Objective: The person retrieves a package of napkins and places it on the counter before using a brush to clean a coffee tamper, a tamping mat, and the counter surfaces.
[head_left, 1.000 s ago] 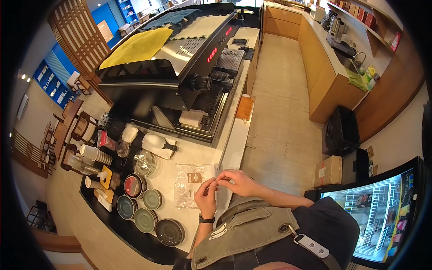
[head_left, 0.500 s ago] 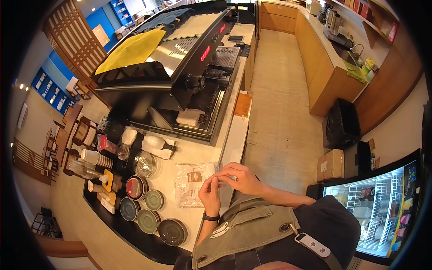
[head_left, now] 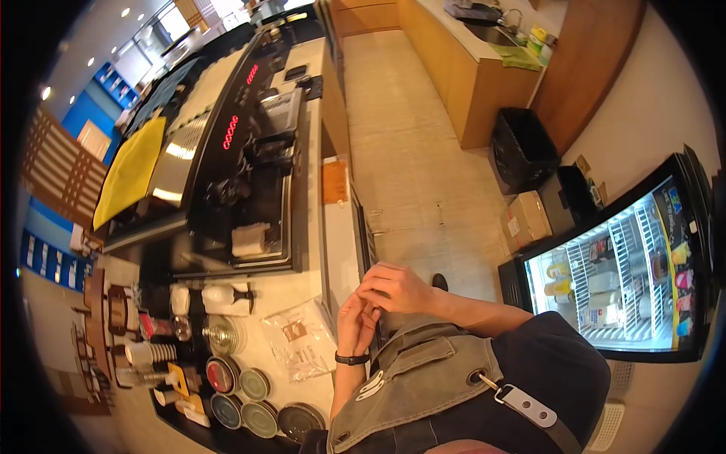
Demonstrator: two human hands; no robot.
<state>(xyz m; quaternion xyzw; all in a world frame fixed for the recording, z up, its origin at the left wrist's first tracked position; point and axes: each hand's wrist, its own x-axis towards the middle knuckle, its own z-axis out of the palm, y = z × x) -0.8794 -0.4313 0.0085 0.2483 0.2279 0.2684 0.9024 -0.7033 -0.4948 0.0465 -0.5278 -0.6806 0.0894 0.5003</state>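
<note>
The left hand [head_left: 357,323] and right hand [head_left: 396,289] meet near the centre, fingers bent and bunched together; whether they pinch something small is hidden. Separating them calls for loosened fingertips. Just beside, lower centre, a clear, creased plastic packet [head_left: 304,348] lies flat on the counter [head_left: 291,286], near saucers [head_left: 255,384].
</note>
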